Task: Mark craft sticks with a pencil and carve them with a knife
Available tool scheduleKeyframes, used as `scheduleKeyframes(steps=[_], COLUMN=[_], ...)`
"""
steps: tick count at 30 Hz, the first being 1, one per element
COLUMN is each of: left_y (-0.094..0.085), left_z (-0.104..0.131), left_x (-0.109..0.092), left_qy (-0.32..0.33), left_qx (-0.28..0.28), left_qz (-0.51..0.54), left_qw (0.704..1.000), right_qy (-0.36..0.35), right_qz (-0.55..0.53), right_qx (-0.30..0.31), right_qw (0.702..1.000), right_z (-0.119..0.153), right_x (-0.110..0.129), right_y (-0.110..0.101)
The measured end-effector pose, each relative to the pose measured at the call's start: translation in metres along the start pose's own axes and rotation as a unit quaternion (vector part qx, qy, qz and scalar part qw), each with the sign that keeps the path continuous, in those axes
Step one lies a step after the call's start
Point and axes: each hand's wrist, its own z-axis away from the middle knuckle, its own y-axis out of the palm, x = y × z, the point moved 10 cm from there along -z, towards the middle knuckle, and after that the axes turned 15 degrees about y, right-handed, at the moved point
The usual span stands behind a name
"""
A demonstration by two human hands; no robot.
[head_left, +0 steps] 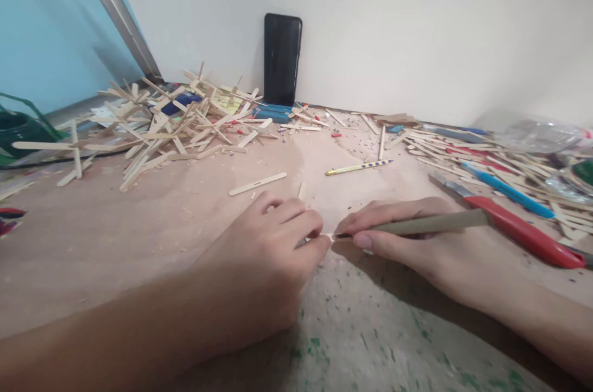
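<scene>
My left hand (273,250) rests on the floor board with its fingers curled, pinching a small pale wooden stick piece (328,236) at the fingertips. My right hand (403,234) grips a grey-green pencil-like tool (430,223), its tip touching that stick piece. The two hands meet in the middle of the view. Most of the stick is hidden under my left fingers.
A heap of wooden craft sticks (171,123) lies at the back left, more sticks (486,160) at the right. A black phone (282,58) leans on the wall. A red-handled cutter (519,228), a blue pen (507,191) and a yellow pencil (359,166) lie nearby.
</scene>
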Motion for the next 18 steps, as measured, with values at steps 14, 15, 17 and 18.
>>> scheduleKeyframes(steps=[14, 15, 17, 18], left_y=[0.0012, 0.0009, 0.0008, 0.0006], left_z=[0.0014, 0.0017, 0.0021, 0.0021], left_x=[-0.0014, -0.0013, -0.0003, 0.0003], left_qy=[0.011, 0.011, 0.007, 0.005], left_qx=[0.001, -0.004, -0.011, -0.013], left_qz=[0.006, 0.006, 0.010, 0.011], left_qw=[1.000, 1.000, 1.000, 1.000], right_qy=[0.010, 0.008, 0.001, 0.001], right_qz=[-0.005, -0.008, -0.014, -0.014], right_qx=[0.003, 0.002, 0.001, 0.002], right_qw=[1.000, 1.000, 1.000, 1.000], right_z=[-0.0013, -0.0008, 0.0005, 0.0010], right_x=[0.0004, 0.0009, 0.0026, 0.0029], right_y=[0.0015, 0.0009, -0.0001, -0.0001])
